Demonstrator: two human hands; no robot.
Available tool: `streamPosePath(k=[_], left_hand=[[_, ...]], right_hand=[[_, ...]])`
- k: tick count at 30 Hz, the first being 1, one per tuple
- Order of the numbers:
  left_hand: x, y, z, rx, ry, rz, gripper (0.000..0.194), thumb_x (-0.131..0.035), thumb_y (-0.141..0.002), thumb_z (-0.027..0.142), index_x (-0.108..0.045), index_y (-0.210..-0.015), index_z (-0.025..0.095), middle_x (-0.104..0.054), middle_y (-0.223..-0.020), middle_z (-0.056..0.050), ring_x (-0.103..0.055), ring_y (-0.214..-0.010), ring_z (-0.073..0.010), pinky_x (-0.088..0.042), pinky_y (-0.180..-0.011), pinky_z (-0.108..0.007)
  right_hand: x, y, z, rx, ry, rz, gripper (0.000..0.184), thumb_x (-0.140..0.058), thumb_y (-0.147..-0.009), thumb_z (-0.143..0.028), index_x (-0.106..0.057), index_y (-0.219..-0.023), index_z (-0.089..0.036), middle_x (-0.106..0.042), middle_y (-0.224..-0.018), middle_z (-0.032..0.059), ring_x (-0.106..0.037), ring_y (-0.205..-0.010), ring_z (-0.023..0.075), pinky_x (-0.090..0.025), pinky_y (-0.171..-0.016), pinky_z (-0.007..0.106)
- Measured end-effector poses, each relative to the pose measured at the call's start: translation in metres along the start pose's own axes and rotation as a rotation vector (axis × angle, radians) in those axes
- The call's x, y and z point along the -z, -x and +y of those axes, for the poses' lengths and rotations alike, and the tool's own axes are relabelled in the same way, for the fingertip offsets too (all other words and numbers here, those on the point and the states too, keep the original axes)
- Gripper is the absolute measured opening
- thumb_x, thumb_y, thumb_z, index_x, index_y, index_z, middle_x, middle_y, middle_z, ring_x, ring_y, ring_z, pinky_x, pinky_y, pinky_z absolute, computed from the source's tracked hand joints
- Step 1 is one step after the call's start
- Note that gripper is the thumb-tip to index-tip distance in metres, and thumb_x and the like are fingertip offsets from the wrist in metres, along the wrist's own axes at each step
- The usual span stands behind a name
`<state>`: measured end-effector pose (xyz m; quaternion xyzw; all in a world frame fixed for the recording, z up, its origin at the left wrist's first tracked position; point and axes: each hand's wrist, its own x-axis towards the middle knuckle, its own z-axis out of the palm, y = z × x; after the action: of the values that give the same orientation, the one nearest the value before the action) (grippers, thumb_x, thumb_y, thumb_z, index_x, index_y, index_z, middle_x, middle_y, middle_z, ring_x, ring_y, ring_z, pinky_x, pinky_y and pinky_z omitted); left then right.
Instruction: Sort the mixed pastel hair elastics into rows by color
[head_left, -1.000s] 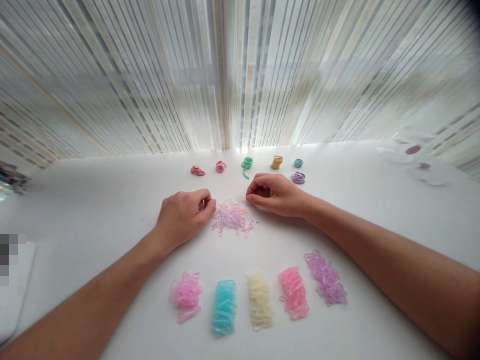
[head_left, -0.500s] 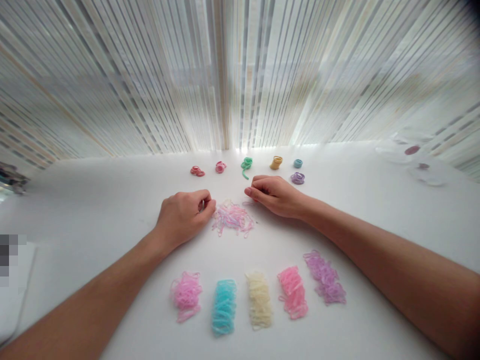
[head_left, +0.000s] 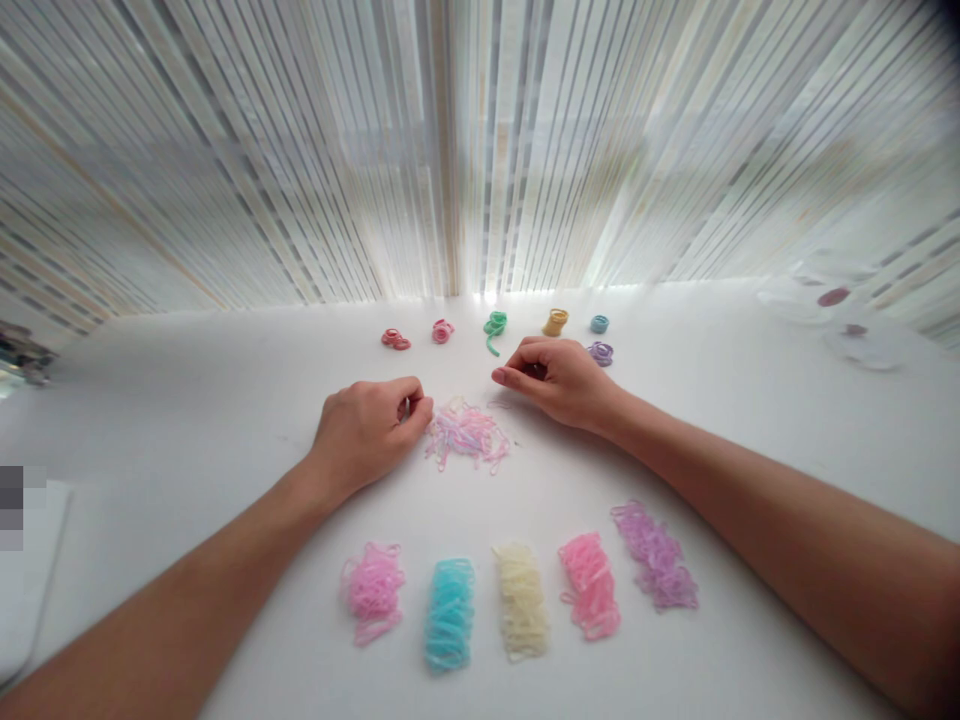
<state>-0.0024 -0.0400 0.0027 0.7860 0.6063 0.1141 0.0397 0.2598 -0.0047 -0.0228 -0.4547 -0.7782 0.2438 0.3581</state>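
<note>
A loose pile of pale pink, lilac and cream rubber bands (head_left: 469,435) lies on the white table between my hands. At its left edge rests my left hand (head_left: 375,425), thumb and forefinger pinched together; what is between them, if anything, is too small to name. My right hand (head_left: 559,380) is just up and right of the pile, its thumb and fingertips drawn together. A single pale band (head_left: 498,405) lies under its fingertips. Nothing I can name shows in the right pinch. A coil of purple bands (head_left: 600,353) is partly hidden behind that hand.
Nearer me sit a pink bundle (head_left: 375,592), a turquoise bundle (head_left: 448,614), a cream bundle (head_left: 521,602), a bright pink bundle (head_left: 590,585) and a purple bundle (head_left: 655,556). Red (head_left: 395,340), pink (head_left: 442,331), green (head_left: 495,325), yellow (head_left: 556,322) and blue coils (head_left: 599,324) line the back.
My right hand dipped its fingers near the pile's upper right edge, then lifted slightly away toward the back. A pale band now lies apart there. My left hand has stayed put.
</note>
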Motion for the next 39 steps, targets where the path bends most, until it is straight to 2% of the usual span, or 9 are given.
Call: streamPosePath(k=[6, 9, 11, 16, 20, 27, 39], left_hand=[[0.000, 0.000, 0.000, 0.000, -0.004, 0.000, 0.033, -0.048, -0.093, 0.047, -0.064, -0.077, 0.024, -0.068, -0.070, -0.002, -0.056, -0.066, -0.0199, -0.027, -0.064, -0.034], [0.001, 0.000, 0.001, 0.002, -0.009, -0.005, 0.033, -0.047, -0.093, 0.046, -0.064, -0.077, 0.024, -0.069, -0.071, -0.002, -0.056, -0.066, -0.0198, -0.027, -0.064, -0.033], [0.001, -0.001, 0.002, 0.002, -0.008, -0.007, 0.033, -0.047, -0.093, 0.046, -0.064, -0.076, 0.024, -0.068, -0.071, -0.001, -0.056, -0.066, -0.0195, -0.027, -0.064, -0.033], [0.001, -0.001, 0.002, 0.006, 0.004, -0.005, 0.032, -0.047, -0.093, 0.045, -0.062, -0.075, 0.023, -0.066, -0.068, -0.001, -0.053, -0.064, -0.0186, -0.026, -0.064, -0.033], [0.000, 0.000, 0.000, 0.004, 0.012, 0.004, 0.032, -0.048, -0.093, 0.045, -0.063, -0.075, 0.023, -0.066, -0.068, 0.000, -0.053, -0.064, -0.0185, -0.026, -0.063, -0.033], [-0.003, 0.001, -0.001, -0.028, 0.018, 0.040, 0.030, -0.050, -0.093, 0.043, -0.068, -0.079, 0.023, -0.070, -0.072, -0.001, -0.057, -0.068, -0.0192, -0.027, -0.063, -0.034], [-0.005, 0.001, 0.001, -0.029, 0.037, 0.032, 0.031, -0.048, -0.094, 0.043, -0.070, -0.082, 0.023, -0.071, -0.074, -0.002, -0.059, -0.069, -0.0200, -0.028, -0.064, -0.034]], right_hand=[[0.001, 0.003, -0.007, -0.008, 0.140, 0.094, 0.031, -0.070, -0.091, -0.037, -0.070, -0.067, -0.017, -0.065, -0.072, 0.0039, -0.051, -0.061, 0.0130, -0.038, -0.065, 0.032], [0.004, 0.003, -0.009, -0.086, 0.192, 0.185, 0.028, -0.067, -0.090, -0.029, -0.069, -0.065, -0.016, -0.064, -0.068, 0.0031, -0.052, -0.061, 0.0131, -0.038, -0.067, 0.032], [0.007, 0.002, -0.008, -0.133, 0.181, 0.195, 0.023, -0.065, -0.087, -0.025, -0.071, -0.068, -0.016, -0.065, -0.068, 0.0028, -0.054, -0.062, 0.0133, -0.039, -0.067, 0.031], [0.016, 0.002, -0.002, -0.135, 0.080, 0.011, 0.014, -0.069, -0.079, -0.026, -0.080, -0.081, -0.016, -0.066, -0.072, 0.0025, -0.053, -0.064, 0.0138, -0.040, -0.065, 0.031], [0.018, 0.002, 0.001, -0.117, 0.065, -0.097, 0.015, -0.072, -0.076, -0.029, -0.079, -0.081, -0.017, -0.065, -0.073, 0.0028, -0.053, -0.064, 0.0139, -0.041, -0.062, 0.031], [0.019, 0.004, 0.001, -0.154, 0.047, -0.124, 0.019, -0.074, -0.078, -0.036, -0.078, -0.080, -0.018, -0.068, -0.076, 0.0049, -0.056, -0.065, 0.0159, -0.043, -0.061, 0.033], [0.018, 0.005, 0.006, -0.182, 0.030, -0.133, 0.029, -0.074, -0.078, -0.048, -0.078, -0.081, -0.019, -0.068, -0.075, 0.0051, -0.056, -0.066, 0.0170, -0.042, -0.061, 0.033]])
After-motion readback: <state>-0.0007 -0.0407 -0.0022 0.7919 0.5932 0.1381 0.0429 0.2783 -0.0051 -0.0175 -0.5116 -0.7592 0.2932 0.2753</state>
